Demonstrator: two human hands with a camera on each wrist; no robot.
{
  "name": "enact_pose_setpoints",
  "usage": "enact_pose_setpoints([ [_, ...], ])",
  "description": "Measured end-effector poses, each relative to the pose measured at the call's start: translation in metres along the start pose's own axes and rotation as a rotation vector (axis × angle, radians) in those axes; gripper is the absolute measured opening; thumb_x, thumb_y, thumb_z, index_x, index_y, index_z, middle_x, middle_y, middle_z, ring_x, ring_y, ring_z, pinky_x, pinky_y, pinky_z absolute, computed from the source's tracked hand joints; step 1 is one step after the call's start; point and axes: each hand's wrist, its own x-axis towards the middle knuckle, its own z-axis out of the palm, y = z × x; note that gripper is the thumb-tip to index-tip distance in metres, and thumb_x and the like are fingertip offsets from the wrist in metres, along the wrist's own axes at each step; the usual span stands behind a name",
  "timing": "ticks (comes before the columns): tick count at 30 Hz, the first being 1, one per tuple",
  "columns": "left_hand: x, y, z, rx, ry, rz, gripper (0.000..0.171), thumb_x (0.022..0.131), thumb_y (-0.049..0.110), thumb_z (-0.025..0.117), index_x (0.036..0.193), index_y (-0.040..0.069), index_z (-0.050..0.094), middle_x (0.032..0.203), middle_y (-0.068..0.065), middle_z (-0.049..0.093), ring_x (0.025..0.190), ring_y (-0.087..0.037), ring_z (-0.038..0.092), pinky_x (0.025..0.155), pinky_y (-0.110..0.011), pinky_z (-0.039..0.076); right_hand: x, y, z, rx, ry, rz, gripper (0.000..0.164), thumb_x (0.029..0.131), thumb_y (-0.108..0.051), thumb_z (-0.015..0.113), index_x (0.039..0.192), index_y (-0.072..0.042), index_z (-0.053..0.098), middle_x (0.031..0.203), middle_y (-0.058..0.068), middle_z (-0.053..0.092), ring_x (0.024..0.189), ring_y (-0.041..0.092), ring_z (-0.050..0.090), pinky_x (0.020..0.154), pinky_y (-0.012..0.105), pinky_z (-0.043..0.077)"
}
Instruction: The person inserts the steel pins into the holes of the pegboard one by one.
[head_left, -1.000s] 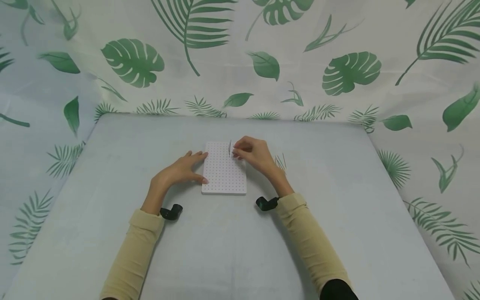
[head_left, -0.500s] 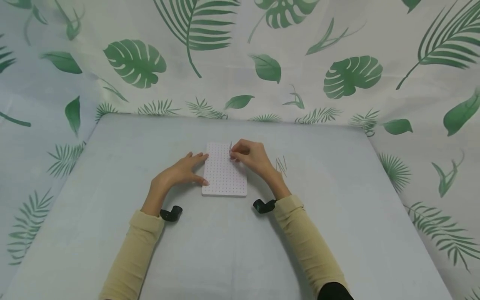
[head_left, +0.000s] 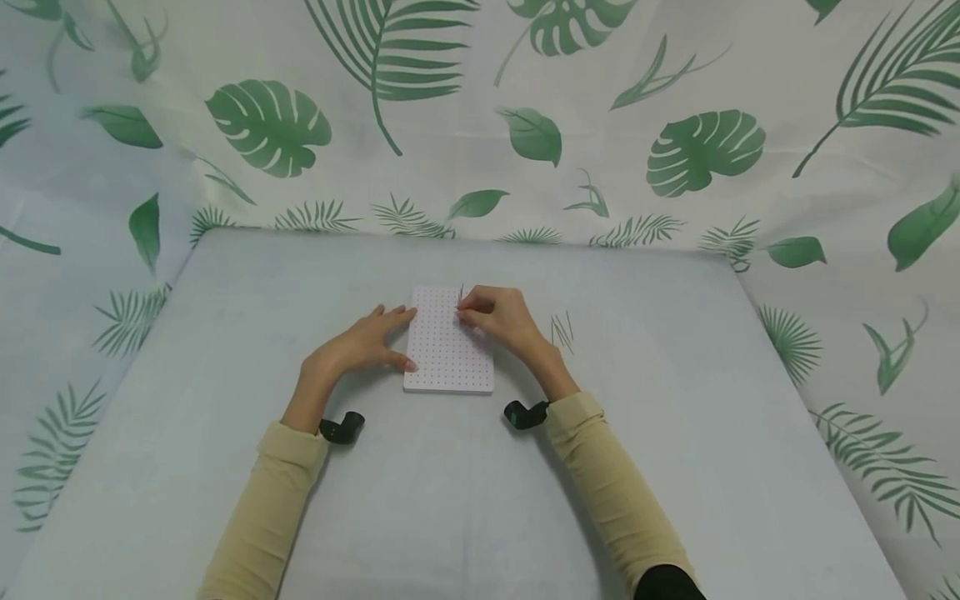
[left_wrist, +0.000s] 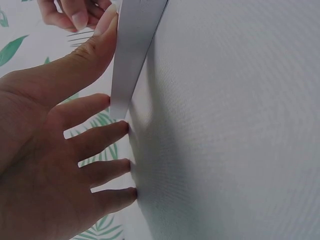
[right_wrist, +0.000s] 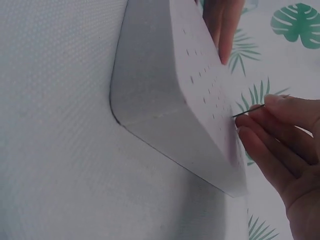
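Observation:
A white board with rows of small holes lies flat on the table. My left hand touches its left edge, thumb and fingers spread; in the left wrist view the thumb presses the board's side. Over the board's upper right part, my right hand pinches a thin dark needle-like pin between thumb and fingertips. The pin's lower tip meets the holed face, but whether it is inside a hole I cannot tell. Beside those fingertips several thin pins stand out from the board.
Several loose thin pins lie on the white table right of the board, close to the right forearm. A leaf-patterned cloth hangs behind the table. Each wrist carries a small black camera.
My right hand has moved slightly left and down toward the standing pins, bringing its pinched pin to the board. The left hand stays in place at the board's edge.

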Motion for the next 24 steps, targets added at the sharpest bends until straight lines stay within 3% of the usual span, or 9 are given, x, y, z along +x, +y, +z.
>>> enact_pose_setpoints([
  [9,0.0019,0.0004,-0.0003,0.020,0.006,0.005,0.095,0.089,0.035,0.081,0.163,0.009,0.027,0.171,-0.018,0.019,0.158,-0.047,0.004,0.125,-0.067,0.013,0.0016,-0.0030,-0.0004,-0.064,0.001,0.016,0.005,0.089,-0.005,0.078,0.092,-0.007,0.081,0.091,0.008,0.079,0.081,0.019,0.073,0.075,0.032,0.061],
  [24,-0.0005,0.0018,-0.0001,0.005,0.000,0.001,0.095,0.089,0.034,0.081,0.163,0.009,0.028,0.171,-0.018,0.019,0.158,-0.046,0.003,0.125,-0.067,0.012,0.0019,-0.0013,-0.0012,-0.119,-0.070,0.068,0.013,0.091,-0.013,0.079,0.101,-0.006,0.082,0.100,0.009,0.080,0.089,0.021,0.075,0.081,0.033,0.062],
])
